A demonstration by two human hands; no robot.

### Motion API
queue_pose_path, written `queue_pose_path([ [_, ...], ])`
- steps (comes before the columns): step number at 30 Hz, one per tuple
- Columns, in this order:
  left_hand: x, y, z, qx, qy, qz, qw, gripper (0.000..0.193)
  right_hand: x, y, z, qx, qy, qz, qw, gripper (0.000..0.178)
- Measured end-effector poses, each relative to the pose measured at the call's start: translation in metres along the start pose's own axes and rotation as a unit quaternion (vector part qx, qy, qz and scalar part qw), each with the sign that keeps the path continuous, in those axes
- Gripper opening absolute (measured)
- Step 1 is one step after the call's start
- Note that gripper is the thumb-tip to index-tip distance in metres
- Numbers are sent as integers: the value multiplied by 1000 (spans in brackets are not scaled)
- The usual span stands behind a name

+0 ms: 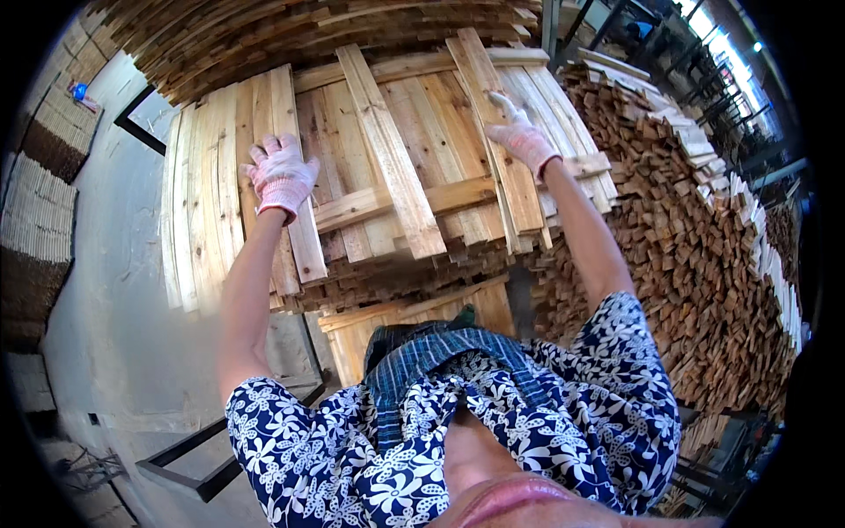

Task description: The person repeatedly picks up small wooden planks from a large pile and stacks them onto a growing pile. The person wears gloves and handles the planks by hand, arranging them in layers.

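Wooden boards lie side by side on a waist-high stack in front of me. My left hand (pixel 283 172), in a white and pink knit glove, rests with spread fingers on the left boards, against a lengthwise board (pixel 305 238). My right hand (pixel 523 139), gloved alike, lies with fingers stretched out on the right-hand lengthwise board (pixel 519 198). Between my hands another loose board (pixel 392 150) slants over the layer. Two crosswise slats run beneath these boards, a near slat (pixel 458 195) and a far slat (pixel 405 68).
A tall pile of boards (pixel 308 35) stands behind the stack. To the right, a large heap of board ends (pixel 678 238) rises close by. Black metal frames (pixel 198 458) stand on the concrete floor (pixel 114 290) at left. More board stacks (pixel 40 211) line the far left, near a distant person (pixel 82 93).
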State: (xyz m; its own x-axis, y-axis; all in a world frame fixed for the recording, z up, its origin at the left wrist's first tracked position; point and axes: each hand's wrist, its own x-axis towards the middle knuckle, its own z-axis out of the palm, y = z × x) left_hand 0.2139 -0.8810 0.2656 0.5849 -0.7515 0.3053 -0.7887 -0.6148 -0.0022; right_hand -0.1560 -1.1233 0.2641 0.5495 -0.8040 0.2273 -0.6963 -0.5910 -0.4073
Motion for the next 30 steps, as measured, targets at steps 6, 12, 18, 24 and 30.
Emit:
queue_pose_path([
  [6, -14, 48, -51, -83, -17, 100, 991, 67, -22, 19, -37, 257, -5, 32, 966, 80],
  [12, -11, 157, 17, -181, -85, 48, 979, 89, -22, 26, -69, 60, -67, 119, 989, 84],
  [18, -28, 130, 17, -317, 36, 98, 942, 85, -36, 38, -72, 22, -116, 41, 992, 94],
  [24, -125, 220, -144, -637, -321, 187, 675, 86, -51, 20, -66, 2, -106, 62, 992, 85],
  [30, -31, 465, -213, -519, -343, 270, 735, 66, -20, 78, -13, 2, -71, -24, 997, 54],
])
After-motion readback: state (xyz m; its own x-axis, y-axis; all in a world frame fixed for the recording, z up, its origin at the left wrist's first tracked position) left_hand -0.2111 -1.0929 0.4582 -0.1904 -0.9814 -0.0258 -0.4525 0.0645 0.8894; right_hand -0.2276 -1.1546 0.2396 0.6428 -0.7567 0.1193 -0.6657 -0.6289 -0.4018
